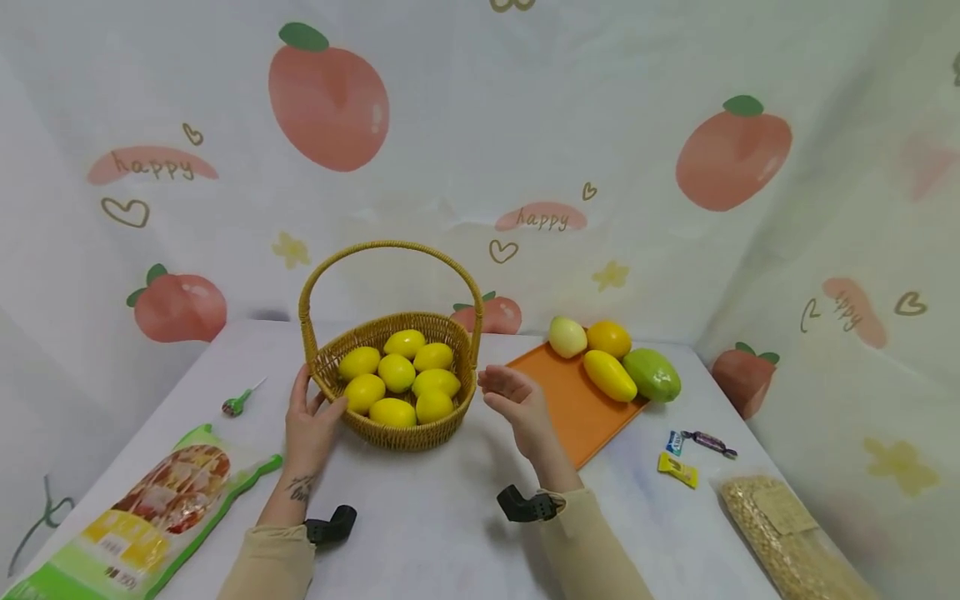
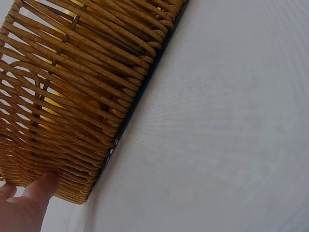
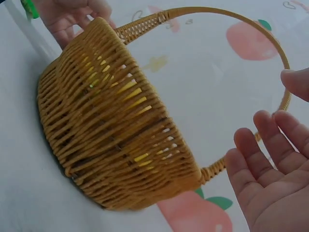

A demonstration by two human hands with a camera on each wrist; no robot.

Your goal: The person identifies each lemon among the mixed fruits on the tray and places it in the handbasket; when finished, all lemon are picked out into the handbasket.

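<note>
A wicker basket (image 1: 408, 438) with a tall arched handle stands on the table, holding several yellow lemons (image 1: 397, 372). At its left side, my left hand (image 1: 307, 433) rests against the wall with thumb and fingers spread. The left wrist view shows the thumb (image 2: 43, 186) extended along the outside of the weave. My right hand (image 1: 528, 412) is held up just right of the basket, its fingers extended. In the right wrist view, its palm and fingers hold nothing, and the handle (image 3: 231, 14) passes behind them. Whether it touches the basket is hard to tell.
An orange tray (image 1: 581, 417) at right bears several fruits, among them a green papaya (image 1: 651, 374). Small wrapped candies (image 1: 677, 469) and a bag of grains (image 1: 787, 533) lie farther right. A green food bag (image 1: 165, 508) and a lollipop (image 1: 236, 405) lie at left.
</note>
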